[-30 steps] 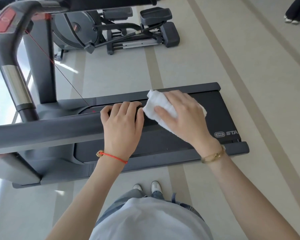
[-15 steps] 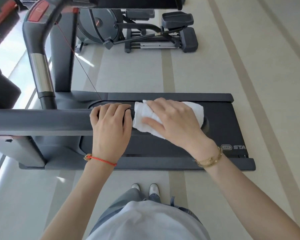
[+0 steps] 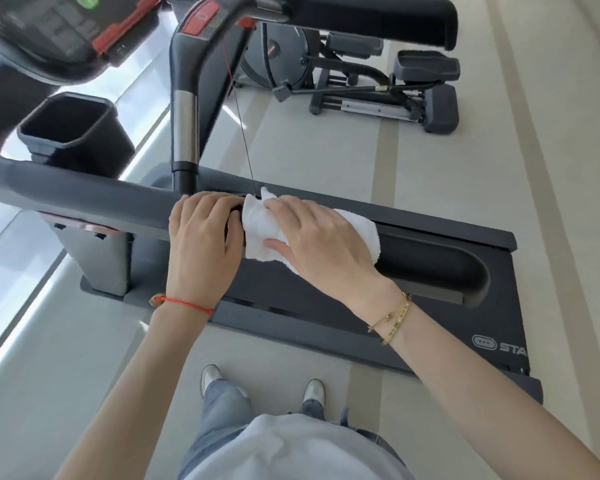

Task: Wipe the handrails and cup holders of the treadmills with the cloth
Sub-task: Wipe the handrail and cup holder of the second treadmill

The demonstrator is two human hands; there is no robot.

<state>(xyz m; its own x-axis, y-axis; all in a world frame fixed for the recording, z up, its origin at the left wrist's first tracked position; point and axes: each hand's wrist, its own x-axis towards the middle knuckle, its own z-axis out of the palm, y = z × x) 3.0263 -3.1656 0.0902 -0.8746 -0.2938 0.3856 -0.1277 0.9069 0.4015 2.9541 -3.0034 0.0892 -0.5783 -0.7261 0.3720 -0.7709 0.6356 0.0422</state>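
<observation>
Cloth (image 3: 262,233): white, crumpled terry

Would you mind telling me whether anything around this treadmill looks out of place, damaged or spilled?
Nothing stands out. The left hand grips the handrail, the right hand holds the white cloth over the rail beside it, and the cup holder looks bare inside. The thin red cord hangs straight from the red tab above.

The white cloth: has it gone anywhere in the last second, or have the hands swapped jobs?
The right hand slid the white cloth left along the handrail until it met the left hand. No swap: the left hand keeps gripping the rail and the right keeps the cloth.
</observation>
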